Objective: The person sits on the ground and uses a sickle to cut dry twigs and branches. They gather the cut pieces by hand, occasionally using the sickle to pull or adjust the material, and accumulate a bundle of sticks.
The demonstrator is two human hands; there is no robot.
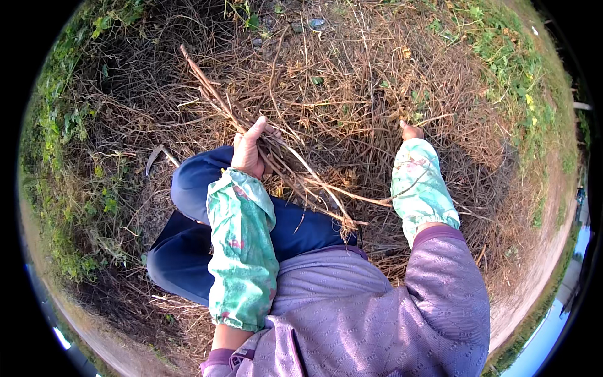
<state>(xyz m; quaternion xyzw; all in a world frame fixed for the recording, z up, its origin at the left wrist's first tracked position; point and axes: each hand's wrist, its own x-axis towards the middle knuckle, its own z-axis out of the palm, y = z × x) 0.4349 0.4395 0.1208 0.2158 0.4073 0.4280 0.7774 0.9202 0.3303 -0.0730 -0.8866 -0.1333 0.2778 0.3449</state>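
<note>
My left hand [250, 150] is closed around a bundle of dry brown sticks [212, 92], thumb on top. Their upper ends point up and left; the thin, rooty lower ends [347, 221] lie over my blue-trousered thigh. My right hand [411, 131] reaches down to the dry stalks on the ground at the right, near a light twig [435, 118]. Its fingers are mostly hidden by the hand and sleeve cover, so what they touch does not show. Both forearms wear green patterned sleeve covers.
Dry stalks and twigs [339, 113] cover the ground around me. A sickle [161, 153] lies left of my knee, its curved blade outward. Green leafy plants [70, 188] grow along the left and at the upper right [509, 56]. A bare dirt strip [532, 278] runs along the right.
</note>
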